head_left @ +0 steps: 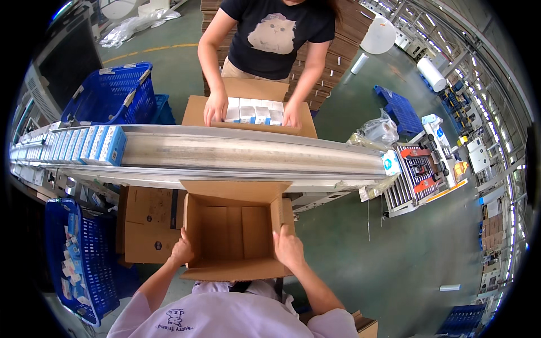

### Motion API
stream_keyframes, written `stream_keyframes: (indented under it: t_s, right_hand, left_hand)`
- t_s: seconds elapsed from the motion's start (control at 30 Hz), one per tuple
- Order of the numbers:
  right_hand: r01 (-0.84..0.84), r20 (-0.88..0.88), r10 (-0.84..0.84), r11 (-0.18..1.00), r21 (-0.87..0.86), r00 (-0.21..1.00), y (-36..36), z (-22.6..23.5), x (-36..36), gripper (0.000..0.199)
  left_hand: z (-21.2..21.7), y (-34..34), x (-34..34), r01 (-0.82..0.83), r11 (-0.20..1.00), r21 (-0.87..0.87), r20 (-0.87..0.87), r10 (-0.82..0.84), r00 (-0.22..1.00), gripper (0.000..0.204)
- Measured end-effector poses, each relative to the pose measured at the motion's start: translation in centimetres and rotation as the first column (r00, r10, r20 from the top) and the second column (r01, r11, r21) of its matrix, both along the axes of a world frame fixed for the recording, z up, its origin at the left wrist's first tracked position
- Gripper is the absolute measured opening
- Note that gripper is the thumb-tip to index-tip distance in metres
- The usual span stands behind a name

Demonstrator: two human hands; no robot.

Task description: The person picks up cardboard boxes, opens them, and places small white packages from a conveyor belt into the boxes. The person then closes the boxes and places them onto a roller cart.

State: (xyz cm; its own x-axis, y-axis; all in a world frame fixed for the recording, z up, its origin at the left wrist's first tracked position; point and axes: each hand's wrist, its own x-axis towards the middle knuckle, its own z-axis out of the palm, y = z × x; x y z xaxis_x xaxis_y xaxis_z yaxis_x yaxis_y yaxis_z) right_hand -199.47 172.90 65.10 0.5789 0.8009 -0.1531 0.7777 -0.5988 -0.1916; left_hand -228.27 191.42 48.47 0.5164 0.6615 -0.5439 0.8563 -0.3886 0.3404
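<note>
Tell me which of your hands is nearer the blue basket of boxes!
Left. On the open box, the left hand grips the side toward the basket, the right hand opposite.

Head-worn fisheye view, looking down and ahead, fairly near

Place: a factory packing hall, as I see it. Evidence, from where I stand: one long, pale conveyor belt [248, 152] between metal rails, carrying a row of small white-and-blue cartons [107, 145]; one open brown cardboard box [222, 231] before me; one tall stack of flat brown cardboard [350, 31]; one blue perforated plastic basket [143, 93]; one blue plastic pallet [401, 111]; smooth green floor [338, 248], wide and open to my right.
</note>
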Motion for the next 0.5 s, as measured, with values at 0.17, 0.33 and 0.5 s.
stream_keyframes:
  t_s: [0.17, 0.33, 0.5]
  right_hand:
    - [0.400, -0.866, -0.023, 0.893, 0.207, 0.500, -7.2, -5.2, 13.5, 0.045]
    - [0.642, -0.314, -0.677, 0.734, -0.221, 0.666, -7.6, -19.5, 10.7, 0.066]
    - [0.570, -0.265, -0.702, 0.699, -0.432, 0.660, -3.7, -20.9, 8.1, 0.068]
  left_hand:
    - [1.7, 1.6, 0.3, -0.100, 0.968, -0.232, 0.157, 0.139, 0.978, 0.088]
    - [0.9, 2.0, 1.0, 0.022, 0.985, -0.169, 0.202, 0.013, 0.979, 0.088]
    - [0.1, 2.2, 1.2, 0.201, 0.977, -0.072, 0.133, -0.190, 0.973, 0.082]
